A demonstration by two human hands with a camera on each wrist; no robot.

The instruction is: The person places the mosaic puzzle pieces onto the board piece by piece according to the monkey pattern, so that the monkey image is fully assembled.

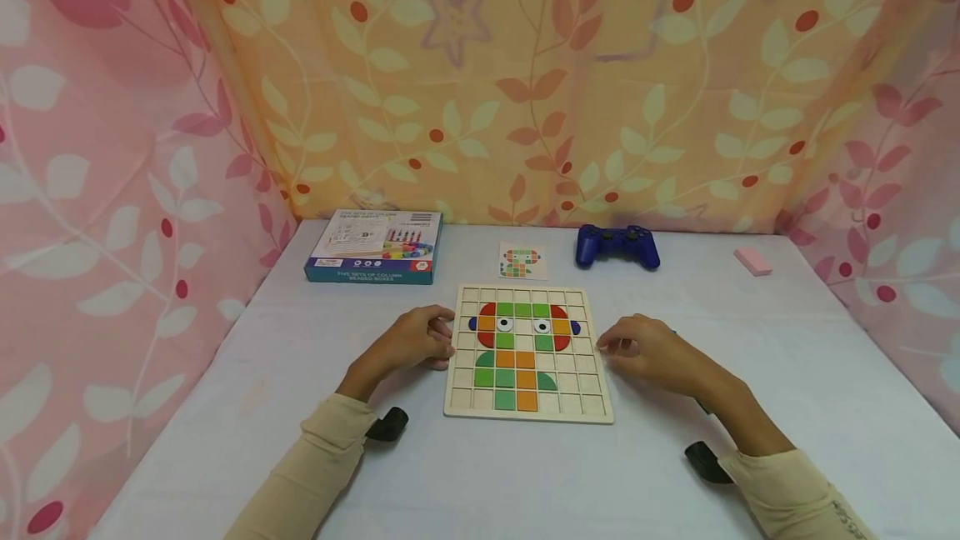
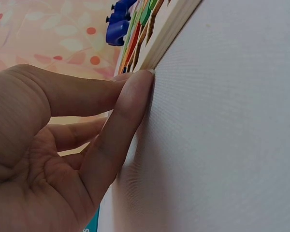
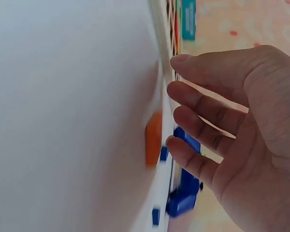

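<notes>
A square wooden mosaic puzzle board [image 1: 579,390] lies flat on the white table. Red, orange, green and blue tiles [image 1: 527,358] and two eye tiles form a figure in its grid. At its left edge is my left hand [image 1: 414,338], thumb and a finger pinching the rim; the left wrist view shows the fingertips [image 2: 144,79] low at the board's side. Beside the opposite edge, my right hand [image 1: 651,350] has its fingers spread and lightly bent, the thumb tip right at the rim. Under it lies an orange piece [image 3: 153,140], with small blue pieces [image 3: 156,216] nearby.
Behind the board lies a picture card [image 1: 536,263] with a similar figure. A beaded-game box [image 1: 367,275] is at the back left, a blue game controller [image 1: 617,242] right of the card, and a pink block [image 1: 752,262] at the far right. Patterned curtains [image 1: 480,132] enclose the table.
</notes>
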